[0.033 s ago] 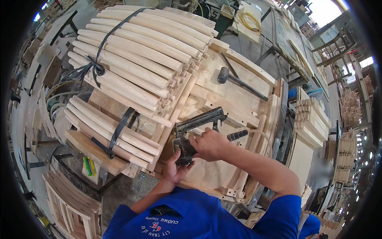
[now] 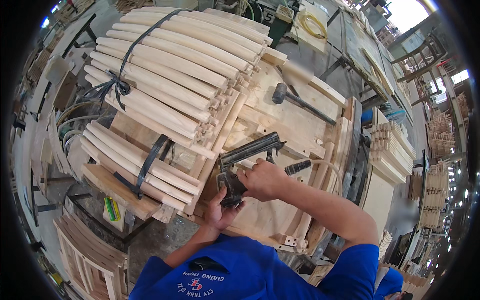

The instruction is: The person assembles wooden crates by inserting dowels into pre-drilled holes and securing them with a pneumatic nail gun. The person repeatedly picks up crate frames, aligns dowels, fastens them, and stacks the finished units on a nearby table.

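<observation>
Both my hands are closed around a dark, worn air nail gun point(image 2: 231, 186) in front of my chest. My left hand point(image 2: 220, 210) cups its blocky body from below, thumb along the side. From the right, my right hand point(image 2: 265, 180) wraps over the tool, hiding most of its handle. The long black magazine point(image 2: 251, 150) points away to the upper right, and an air hose point(image 2: 334, 167) curves from the handle end. Beneath the tool lies a wooden work board point(image 2: 257, 215) with raised strips. Farther off on it rests a black mallet point(image 2: 281, 93).
A large strapped bundle of curved wooden slats point(image 2: 165, 70) lies at the far left, with a smaller strapped bundle point(image 2: 142, 162) nearer. Slotted wooden frames point(image 2: 90, 255) stand at lower left. More stacked wooden parts point(image 2: 390, 152) sit to the right. A yellow hose coil point(image 2: 312, 26) lies farther back.
</observation>
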### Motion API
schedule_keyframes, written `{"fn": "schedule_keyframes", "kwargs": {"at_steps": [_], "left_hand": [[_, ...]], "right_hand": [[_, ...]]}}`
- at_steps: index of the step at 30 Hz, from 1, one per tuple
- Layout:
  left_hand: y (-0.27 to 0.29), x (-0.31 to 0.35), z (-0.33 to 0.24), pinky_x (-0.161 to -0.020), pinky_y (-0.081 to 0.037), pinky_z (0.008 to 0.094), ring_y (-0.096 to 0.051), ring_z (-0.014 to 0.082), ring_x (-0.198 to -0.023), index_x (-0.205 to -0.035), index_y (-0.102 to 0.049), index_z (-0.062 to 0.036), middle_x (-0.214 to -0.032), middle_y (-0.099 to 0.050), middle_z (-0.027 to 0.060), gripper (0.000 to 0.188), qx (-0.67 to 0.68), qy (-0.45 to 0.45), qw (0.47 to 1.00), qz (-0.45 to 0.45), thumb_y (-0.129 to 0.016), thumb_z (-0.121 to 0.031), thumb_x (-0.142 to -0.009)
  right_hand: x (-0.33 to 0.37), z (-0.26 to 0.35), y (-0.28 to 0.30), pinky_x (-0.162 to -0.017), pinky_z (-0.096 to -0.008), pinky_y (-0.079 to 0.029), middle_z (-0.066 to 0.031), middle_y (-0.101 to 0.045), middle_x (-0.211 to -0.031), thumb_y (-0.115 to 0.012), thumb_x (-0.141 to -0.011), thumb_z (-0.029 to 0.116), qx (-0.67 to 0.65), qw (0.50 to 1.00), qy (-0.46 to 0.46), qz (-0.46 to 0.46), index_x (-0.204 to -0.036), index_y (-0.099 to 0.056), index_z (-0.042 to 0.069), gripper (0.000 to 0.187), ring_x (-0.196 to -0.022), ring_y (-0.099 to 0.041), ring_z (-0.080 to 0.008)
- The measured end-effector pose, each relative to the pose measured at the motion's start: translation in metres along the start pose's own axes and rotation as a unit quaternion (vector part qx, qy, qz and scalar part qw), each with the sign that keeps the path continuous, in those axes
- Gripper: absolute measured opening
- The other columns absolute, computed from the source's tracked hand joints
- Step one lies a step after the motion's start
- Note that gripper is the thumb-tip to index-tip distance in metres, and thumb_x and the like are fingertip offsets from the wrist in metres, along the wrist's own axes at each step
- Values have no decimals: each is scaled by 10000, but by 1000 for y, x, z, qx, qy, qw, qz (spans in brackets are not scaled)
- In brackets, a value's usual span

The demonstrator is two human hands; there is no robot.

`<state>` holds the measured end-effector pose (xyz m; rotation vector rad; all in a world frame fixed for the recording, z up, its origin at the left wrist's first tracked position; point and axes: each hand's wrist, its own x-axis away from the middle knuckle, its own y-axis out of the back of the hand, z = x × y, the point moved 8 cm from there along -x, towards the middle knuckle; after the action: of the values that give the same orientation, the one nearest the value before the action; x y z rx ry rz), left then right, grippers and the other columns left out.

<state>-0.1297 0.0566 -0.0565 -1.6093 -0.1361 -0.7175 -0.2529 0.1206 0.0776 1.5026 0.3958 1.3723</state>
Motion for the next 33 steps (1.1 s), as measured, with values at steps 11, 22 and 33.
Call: {"fn": "schedule_keyframes", "kwargs": {"at_steps": [11,22,33], "left_hand": [[-66,60,-72,-1119,-482,506,-606,365,-1295,-1422,-615,-11,-1370,-652,191,549,-767,-342,537,-83,-767,-324,-997],[-91,40,-64,-1308,-271,552,-292,483,-1582,-1468,-532,70,-1661,-383,284,674,-943,-254,216,-1,-797,-117,-877],[-139,-19,40,-1304,-277,523,-370,487,-1533,-1572,-484,10,-1638,-417,313,708,-930,-275,187,154,-663,-104,-896]], "right_hand": [[114,16,-14,-813,-481,-569,-155,-761,-946,-702,-988,558,-154,965,-198,-73,-1265,-648,58,574,-869,-747,-384],[447,-8,-137,-830,-570,-572,-241,-760,-953,-644,-1038,527,-159,602,-713,-321,-1120,-649,35,499,-942,-743,-456],[491,11,-176,-809,-491,-511,-127,-666,-922,-741,-804,270,142,488,-737,-445,-929,-697,71,240,-919,-650,-332]]}}
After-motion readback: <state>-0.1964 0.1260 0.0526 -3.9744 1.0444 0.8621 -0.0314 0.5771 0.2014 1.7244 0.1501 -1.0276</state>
